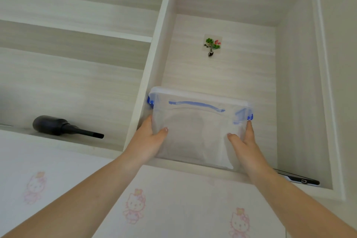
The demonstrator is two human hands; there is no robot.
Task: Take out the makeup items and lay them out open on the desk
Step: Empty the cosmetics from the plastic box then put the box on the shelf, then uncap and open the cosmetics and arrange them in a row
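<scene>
Translucent plastic storage box (pixel 197 131) with rounded corners, blue side clips and blue handle, at the front edge of a pale wood-grain shelf compartment (pixel 218 71). Left hand (pixel 149 139) and right hand (pixel 245 141) grip its two sides. Left of the box: black tapered blower (pixel 61 126). Right: dark flat device (pixel 301 179).

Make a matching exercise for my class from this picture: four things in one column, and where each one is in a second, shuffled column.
Things:
1. clear box
2. black blower
3. flower hook
4. tablet

Places:
A. stuck on the back wall of the tall compartment
B. on the left shelf
C. between the left hand and right hand
D. flat at the tall compartment's right front corner

Pairs: 1-C, 2-B, 3-A, 4-D
</scene>
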